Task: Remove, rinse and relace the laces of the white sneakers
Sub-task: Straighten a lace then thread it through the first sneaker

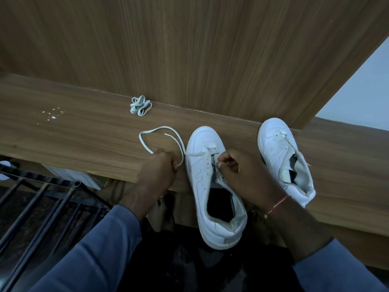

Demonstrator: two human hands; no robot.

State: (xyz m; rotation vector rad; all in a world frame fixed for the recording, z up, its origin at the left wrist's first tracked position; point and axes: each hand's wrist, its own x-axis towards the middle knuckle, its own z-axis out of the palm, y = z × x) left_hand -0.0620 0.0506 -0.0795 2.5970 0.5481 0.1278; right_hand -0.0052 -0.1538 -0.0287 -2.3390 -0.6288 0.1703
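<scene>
On the wooden surface (84,144), where the near sneaker (195,167) overhangs the front edge, the person should steady it with the right hand (237,171), fingers pinching at its eyelet row, while the left hand (157,167), clenched round the lace (160,128), draws both ends even before crossing upward.

on the ledge (84,133) lie the middle sneaker (202,173), heel overhanging the near edge, and the right sneaker (277,150) beside it, both toes toward the far panel (189,49). the loose lace (160,129) loops left of the middle sneaker; the bundled lace (140,106) lies farther, against the panel.
</scene>
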